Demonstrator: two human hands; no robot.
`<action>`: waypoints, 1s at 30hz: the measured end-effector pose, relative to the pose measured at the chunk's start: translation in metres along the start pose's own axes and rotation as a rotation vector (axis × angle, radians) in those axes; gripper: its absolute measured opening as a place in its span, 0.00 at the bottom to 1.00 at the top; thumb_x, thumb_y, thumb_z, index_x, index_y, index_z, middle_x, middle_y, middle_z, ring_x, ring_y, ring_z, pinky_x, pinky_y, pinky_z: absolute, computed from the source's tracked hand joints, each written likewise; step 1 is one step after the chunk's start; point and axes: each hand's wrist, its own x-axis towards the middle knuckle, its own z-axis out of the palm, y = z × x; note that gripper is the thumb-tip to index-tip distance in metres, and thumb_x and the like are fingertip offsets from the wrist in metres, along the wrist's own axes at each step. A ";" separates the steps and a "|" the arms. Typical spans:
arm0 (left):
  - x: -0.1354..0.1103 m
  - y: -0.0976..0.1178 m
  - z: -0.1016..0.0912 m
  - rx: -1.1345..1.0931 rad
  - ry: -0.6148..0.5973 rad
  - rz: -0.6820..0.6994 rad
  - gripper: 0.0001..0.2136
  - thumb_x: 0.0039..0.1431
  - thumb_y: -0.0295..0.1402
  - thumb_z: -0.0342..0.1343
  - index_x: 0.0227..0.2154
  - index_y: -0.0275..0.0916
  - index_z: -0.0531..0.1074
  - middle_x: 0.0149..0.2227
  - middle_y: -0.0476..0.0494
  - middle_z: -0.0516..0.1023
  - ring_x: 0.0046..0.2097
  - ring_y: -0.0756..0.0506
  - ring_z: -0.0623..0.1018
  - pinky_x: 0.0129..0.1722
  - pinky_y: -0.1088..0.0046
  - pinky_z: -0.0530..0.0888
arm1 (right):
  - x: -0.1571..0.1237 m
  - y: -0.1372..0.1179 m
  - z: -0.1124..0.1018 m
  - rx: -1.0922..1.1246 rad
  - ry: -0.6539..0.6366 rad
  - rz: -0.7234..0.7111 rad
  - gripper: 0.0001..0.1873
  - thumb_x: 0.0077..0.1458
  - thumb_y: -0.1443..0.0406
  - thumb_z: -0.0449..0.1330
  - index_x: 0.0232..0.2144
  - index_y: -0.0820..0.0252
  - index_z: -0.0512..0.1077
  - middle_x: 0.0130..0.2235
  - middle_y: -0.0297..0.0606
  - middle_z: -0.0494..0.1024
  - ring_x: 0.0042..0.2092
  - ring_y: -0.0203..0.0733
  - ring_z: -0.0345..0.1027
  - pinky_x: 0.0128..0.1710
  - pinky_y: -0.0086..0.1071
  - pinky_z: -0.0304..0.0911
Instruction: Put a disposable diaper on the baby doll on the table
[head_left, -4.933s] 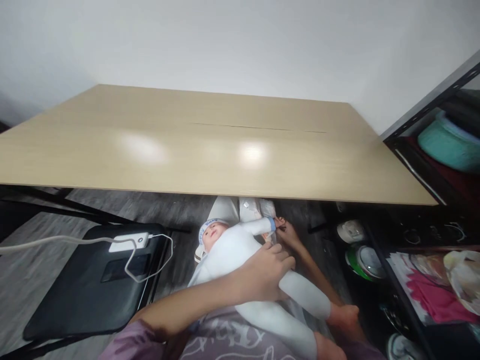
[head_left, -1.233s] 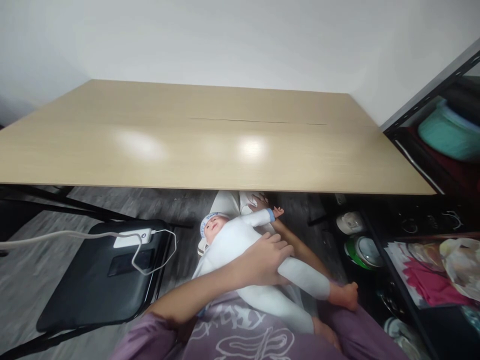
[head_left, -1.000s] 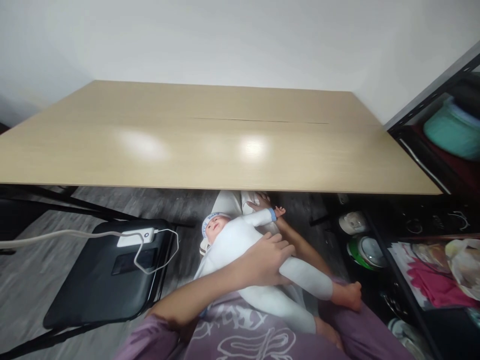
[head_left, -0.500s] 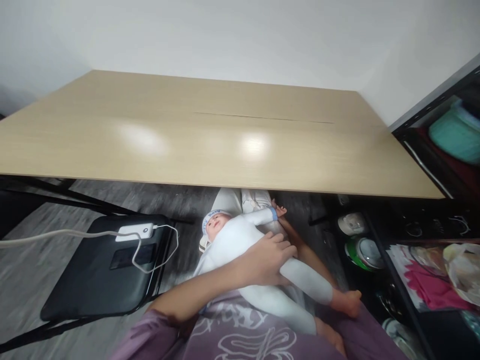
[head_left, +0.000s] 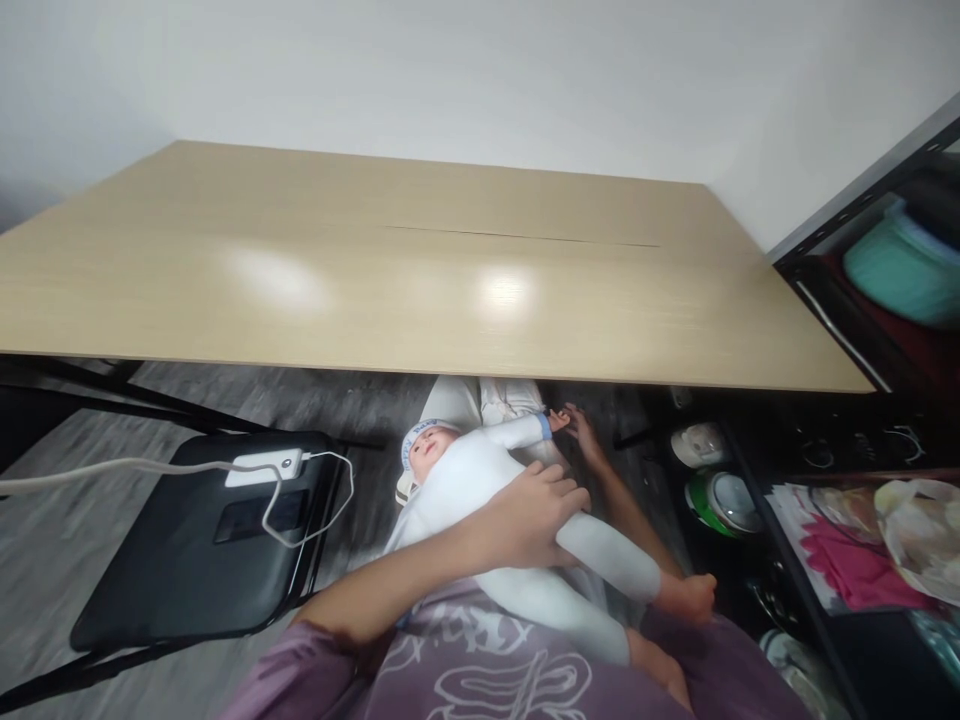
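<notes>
A baby doll (head_left: 472, 480) in a white suit with blue cuffs and a lettered white cap lies on its back across my lap. Its head points left, toward the table edge, and its bare feet point to the lower right. My left hand (head_left: 536, 508) is wrapped over the doll's hip and upper leg, fingers curled round it; the thumb side is partly hidden. Just right of the doll's outstretched hand is my right hand (head_left: 583, 428), fingers extended and holding nothing visible. Whether its fingertips touch the doll's hand I cannot tell.
A wooden table (head_left: 420, 300) spans the space ahead, its front edge above my knees. On the left, a black folding chair (head_left: 187, 570) carries a white power bank (head_left: 262, 467) with a cable. Shelves (head_left: 814, 600) on the right hold jars, a pink cloth and a teal container (head_left: 904, 265).
My right hand has moved a little right, from behind the doll's hand and wrist to beside them. My left hand stays on the doll's hip. The view has shifted slightly.
</notes>
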 end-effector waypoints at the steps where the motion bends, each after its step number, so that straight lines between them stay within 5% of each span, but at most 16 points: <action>1: 0.000 0.000 0.000 -0.001 0.001 0.003 0.24 0.62 0.49 0.74 0.50 0.37 0.77 0.45 0.43 0.83 0.49 0.38 0.78 0.47 0.60 0.67 | -0.002 0.004 -0.005 0.002 0.021 0.007 0.24 0.74 0.49 0.64 0.60 0.60 0.76 0.60 0.47 0.80 0.58 0.53 0.78 0.59 0.53 0.77; 5: 0.000 0.000 0.000 0.007 0.001 0.013 0.24 0.63 0.50 0.73 0.50 0.37 0.77 0.45 0.42 0.83 0.48 0.38 0.78 0.47 0.59 0.67 | -0.014 0.005 -0.010 0.002 0.068 -0.054 0.29 0.68 0.41 0.57 0.51 0.58 0.79 0.59 0.51 0.82 0.63 0.58 0.75 0.67 0.57 0.68; 9: -0.001 -0.001 0.001 0.013 -0.009 0.003 0.25 0.62 0.49 0.74 0.51 0.37 0.76 0.46 0.43 0.83 0.49 0.38 0.78 0.48 0.59 0.67 | -0.022 -0.005 0.009 -0.001 0.027 -0.136 0.28 0.60 0.41 0.60 0.46 0.55 0.79 0.53 0.50 0.85 0.59 0.57 0.77 0.67 0.55 0.68; 15: -0.007 -0.004 0.004 0.020 0.032 0.020 0.23 0.65 0.51 0.71 0.53 0.40 0.78 0.45 0.43 0.81 0.48 0.38 0.77 0.48 0.59 0.67 | -0.040 -0.035 0.006 0.046 0.021 -0.242 0.26 0.64 0.52 0.57 0.60 0.54 0.73 0.62 0.50 0.81 0.63 0.55 0.75 0.69 0.55 0.68; 20: -0.010 -0.006 0.009 0.034 -0.005 0.051 0.21 0.66 0.45 0.71 0.58 0.44 0.81 0.46 0.42 0.81 0.51 0.36 0.76 0.52 0.57 0.68 | -0.061 -0.086 -0.020 -0.273 -0.303 -0.575 0.33 0.67 0.58 0.65 0.71 0.50 0.68 0.69 0.48 0.76 0.70 0.59 0.69 0.74 0.58 0.62; 24: -0.012 -0.002 0.003 0.054 0.005 0.073 0.21 0.68 0.43 0.69 0.61 0.45 0.81 0.47 0.41 0.81 0.53 0.35 0.76 0.62 0.54 0.68 | -0.058 -0.117 -0.002 -0.629 -0.557 -0.613 0.44 0.63 0.56 0.71 0.77 0.54 0.63 0.68 0.52 0.78 0.70 0.66 0.70 0.73 0.62 0.60; 30: -0.068 0.004 -0.022 -0.017 0.190 0.064 0.27 0.78 0.47 0.59 0.74 0.46 0.67 0.64 0.37 0.78 0.63 0.36 0.76 0.68 0.53 0.71 | -0.066 -0.156 0.056 -0.891 -0.715 -0.602 0.15 0.69 0.59 0.66 0.53 0.59 0.80 0.49 0.49 0.88 0.48 0.57 0.83 0.51 0.44 0.72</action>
